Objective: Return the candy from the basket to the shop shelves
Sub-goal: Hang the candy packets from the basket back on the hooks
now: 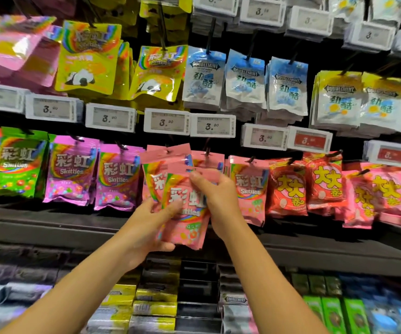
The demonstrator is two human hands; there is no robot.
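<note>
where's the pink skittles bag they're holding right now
In the head view, centre frame: the pink Skittles bag is gripped by the left hand and right hand, in front of the hanging pink Skittles bags.

At the upper right of the frame you see white-and-blue Doublemint packets (204, 78) hanging on pegs, with yellow-topped Doublemint packets (358, 100) further right. White price tags (167, 122) run across the middle, and two red price tags (309, 140) sit at the right. Boxed gum packs (154, 307) fill the bottom of the frame.
</note>
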